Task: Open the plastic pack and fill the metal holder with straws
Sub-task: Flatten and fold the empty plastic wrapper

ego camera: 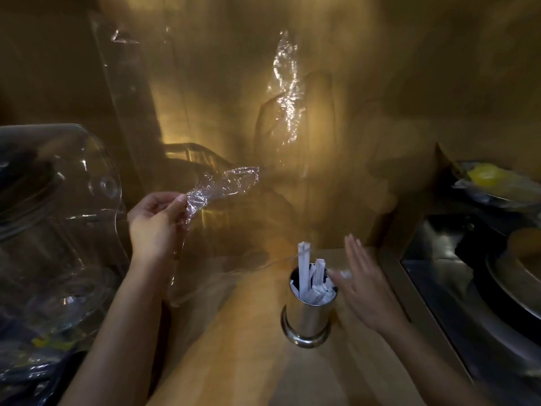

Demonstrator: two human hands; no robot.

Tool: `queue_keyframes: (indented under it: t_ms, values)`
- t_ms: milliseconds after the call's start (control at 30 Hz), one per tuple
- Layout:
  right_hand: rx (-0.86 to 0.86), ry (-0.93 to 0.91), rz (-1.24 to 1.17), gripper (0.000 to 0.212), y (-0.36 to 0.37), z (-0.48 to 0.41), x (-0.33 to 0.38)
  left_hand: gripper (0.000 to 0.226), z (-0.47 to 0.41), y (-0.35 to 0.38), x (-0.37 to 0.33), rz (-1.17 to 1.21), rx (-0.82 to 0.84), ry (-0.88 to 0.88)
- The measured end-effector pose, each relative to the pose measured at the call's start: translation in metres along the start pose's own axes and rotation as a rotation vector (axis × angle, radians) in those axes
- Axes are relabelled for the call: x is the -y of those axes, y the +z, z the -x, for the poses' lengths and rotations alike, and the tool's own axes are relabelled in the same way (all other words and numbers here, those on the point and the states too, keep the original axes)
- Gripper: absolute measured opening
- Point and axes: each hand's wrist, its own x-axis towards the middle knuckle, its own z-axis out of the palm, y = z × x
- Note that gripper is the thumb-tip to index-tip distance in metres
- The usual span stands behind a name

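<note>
— Steel holder stands on the wooden counter, paper-wrapped straws upright inside. Left hand, up-left of it, pinches the empty plastic pack.

— Right hand?

— Open and flat, just right of the holder's rim. Wrappers look light and slippery; gather them near the tips.

We have a single view, from a wide-angle camera worn on the head, looking forward and down over both forearms onto the wooden tabletop from close above. The left grip sits left of centre and the right grip right of centre, with a glossy golden wall rising just beyond them. The wide lens bends the edges, so a clear dome left of the left grip and a steel tray right of the right grip curve inward.
</note>
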Motion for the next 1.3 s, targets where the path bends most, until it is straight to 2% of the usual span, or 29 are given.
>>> queue_keyframes:
  t_ms: [167, 300, 367, 500, 633, 767, 867, 967, 1100, 1300]
  values:
    - [0.171, 0.040, 0.033, 0.076, 0.029, -0.001, -0.011, 0.021, 0.008, -0.005, 0.005, -0.031, 0.031, 0.007]
    - [0.185, -0.012, 0.210, 0.073, 0.035, -0.008, -0.014, 0.018, 0.010, -0.012, 0.010, -0.131, 0.039, 0.046]
    - [0.196, -0.050, 0.260, 0.064, 0.033, -0.014, -0.013, 0.018, 0.011, -0.016, 0.012, -0.127, 0.038, 0.054]
    - [0.227, -0.002, 0.110, 0.046, 0.030, -0.029, -0.012, 0.017, 0.011, -0.024, 0.014, -0.130, 0.011, 0.051]
    - [0.241, -0.069, 0.176, 0.071, 0.041, -0.034, -0.009, 0.017, 0.014, -0.034, 0.020, -0.139, -0.004, 0.043]
    - [0.334, -0.088, 0.267, 0.077, 0.055, -0.035, -0.006, 0.019, 0.017, -0.039, 0.027, -0.138, 0.000, 0.014]
    - [0.328, -0.061, 0.336, 0.081, 0.062, -0.034, -0.002, 0.019, 0.018, -0.040, 0.030, -0.132, 0.002, -0.012]
    - [0.307, -0.080, 0.364, 0.078, 0.057, -0.038, -0.001, 0.019, 0.017, -0.041, 0.031, -0.146, 0.001, -0.013]
    - [0.178, -0.200, 0.312, 0.067, 0.043, -0.054, -0.002, 0.018, 0.016, -0.042, 0.035, -0.152, -0.011, -0.024]
    - [0.306, -0.232, 0.354, 0.058, 0.052, -0.066, 0.004, 0.019, 0.013, -0.034, 0.043, -0.140, 0.002, -0.054]
